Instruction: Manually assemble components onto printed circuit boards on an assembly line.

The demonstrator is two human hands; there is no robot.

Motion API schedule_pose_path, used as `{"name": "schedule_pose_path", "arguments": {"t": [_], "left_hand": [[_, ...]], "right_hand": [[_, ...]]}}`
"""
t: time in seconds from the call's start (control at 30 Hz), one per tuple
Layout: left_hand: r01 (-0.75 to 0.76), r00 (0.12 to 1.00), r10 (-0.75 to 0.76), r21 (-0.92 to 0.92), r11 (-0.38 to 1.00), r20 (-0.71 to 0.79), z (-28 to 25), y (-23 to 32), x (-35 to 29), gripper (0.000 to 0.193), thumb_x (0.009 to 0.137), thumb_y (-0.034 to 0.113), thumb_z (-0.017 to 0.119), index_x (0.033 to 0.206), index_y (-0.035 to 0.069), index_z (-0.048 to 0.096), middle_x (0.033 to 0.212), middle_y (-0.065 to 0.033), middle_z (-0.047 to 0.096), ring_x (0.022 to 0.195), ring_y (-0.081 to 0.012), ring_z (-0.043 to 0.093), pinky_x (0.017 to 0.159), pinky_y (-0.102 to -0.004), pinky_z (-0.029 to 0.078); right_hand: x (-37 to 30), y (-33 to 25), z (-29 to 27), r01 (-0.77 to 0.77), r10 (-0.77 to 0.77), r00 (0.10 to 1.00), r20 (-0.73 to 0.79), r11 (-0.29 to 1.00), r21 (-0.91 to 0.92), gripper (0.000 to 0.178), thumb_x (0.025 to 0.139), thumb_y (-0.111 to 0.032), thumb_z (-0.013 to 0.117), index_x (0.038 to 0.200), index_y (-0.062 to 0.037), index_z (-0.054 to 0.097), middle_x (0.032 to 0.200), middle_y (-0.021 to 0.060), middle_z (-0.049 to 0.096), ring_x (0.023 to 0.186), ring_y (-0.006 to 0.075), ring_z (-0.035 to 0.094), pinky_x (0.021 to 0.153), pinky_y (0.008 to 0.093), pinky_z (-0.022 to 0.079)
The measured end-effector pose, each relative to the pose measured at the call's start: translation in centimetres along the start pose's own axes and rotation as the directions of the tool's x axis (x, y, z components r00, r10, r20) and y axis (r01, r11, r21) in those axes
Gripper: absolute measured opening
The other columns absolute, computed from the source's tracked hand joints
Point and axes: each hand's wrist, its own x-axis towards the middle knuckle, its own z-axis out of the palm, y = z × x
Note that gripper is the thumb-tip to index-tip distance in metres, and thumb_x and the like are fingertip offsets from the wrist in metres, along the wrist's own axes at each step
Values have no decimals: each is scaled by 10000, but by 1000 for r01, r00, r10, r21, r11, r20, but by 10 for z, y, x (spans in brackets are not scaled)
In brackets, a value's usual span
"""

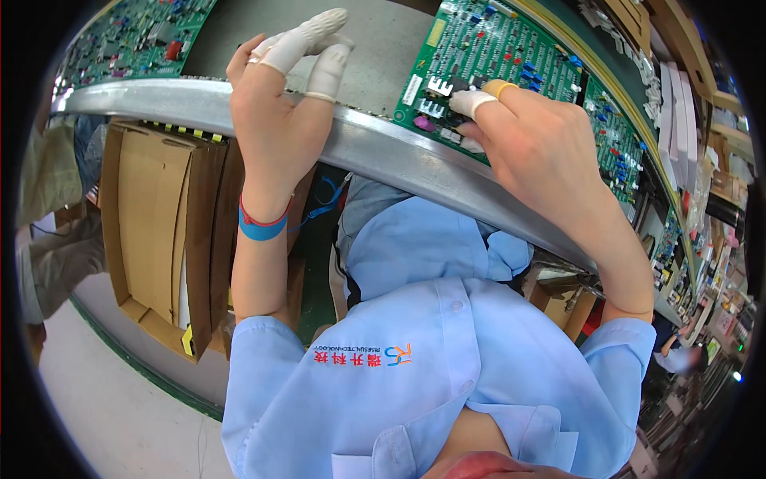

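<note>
My right hand [536,137] is over the near left corner of a green circuit board [469,57], fingers closed in a pinch. White and yellow finger cots cover some of its fingertips. What it pinches, if anything, is hidden. Right beside those fingertips stand silver heat sinks [435,86] and dark parts, with a round magenta component [424,124] near the board's edge. My left hand [281,108], with white finger cots and a blue wristband [263,227], hovers above the metal rail [371,140]. Its fingers are apart, and nothing shows between them.
Another populated green board [132,44] lies at the far left on the grey work surface [255,20]. Below the rail stands an upright cardboard box [152,231]. Beyond the right-hand board runs a yellowish rail [586,57]. Another person [682,359] is far right.
</note>
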Motion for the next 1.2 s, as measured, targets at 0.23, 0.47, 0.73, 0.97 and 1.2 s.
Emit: {"name": "schedule_pose_path", "arguments": {"t": [0.23, 0.47, 0.73, 0.97, 1.2], "left_hand": [[214, 975, -222, -177, 961, -29, 6, 3, 5, 243, 872, 34, 644, 1107, 42, 703, 988, -94, 716, 917, -171, 645, 925, -315, 452], [373, 925, -373, 11, 928, 68, 3, 22, 10, 312, 970, 133, 554, 1209, -57, 617, 1088, -124, 679, 946, -175, 626, 866, -303, 509], [271, 933, -275, 47, 961, 231, 13, 3, 18, 364, 983, 246, 544, 1253, 15, 620, 1145, -104, 682, 1028, -170, 632, 881, -297, 515], [275, 933, -288, 89, 957, 217, 22, 30, 27, 376, 983, 241, 542, 1266, 2, 607, 1185, -123, 664, 1055, -190, 625, 959, -309, 472], [175, 956, -219, 217, 960, 196, 27, 41, 51, 278, 930, 161, 579, 1103, -19, 702, 1101, -96, 701, 969, -160, 633, 908, -297, 481]], "right_hand": [[-24, 19, -31, -159, 194, 960, -202, 971, 177, 200, 796, -224, 714, 835, -62, 603, 684, 84, 606, 643, 287, 632, 535, 397, 480], [-188, 30, -120, -629, 863, 360, -354, 505, 591, 228, 852, 2, 680, 1071, 43, 630, 856, 92, 685, 694, 82, 613, 617, 198, 472], [-536, -28, -43, -919, 867, -370, -334, -393, -3, 300, 809, -292, 695, 1052, -116, 679, 924, 174, 698, 906, 341, 672, 765, 430, 526], [-639, -89, 116, -748, 705, -659, 264, -651, -128, 341, 751, -250, 700, 1053, -93, 679, 1064, 194, 678, 1027, 357, 646, 868, 445, 520], [-620, -106, 179, -821, 838, -535, 110, -484, -304, 205, 837, -135, 579, 1016, -49, 630, 1071, 218, 639, 1011, 379, 633, 814, 462, 536]]}}
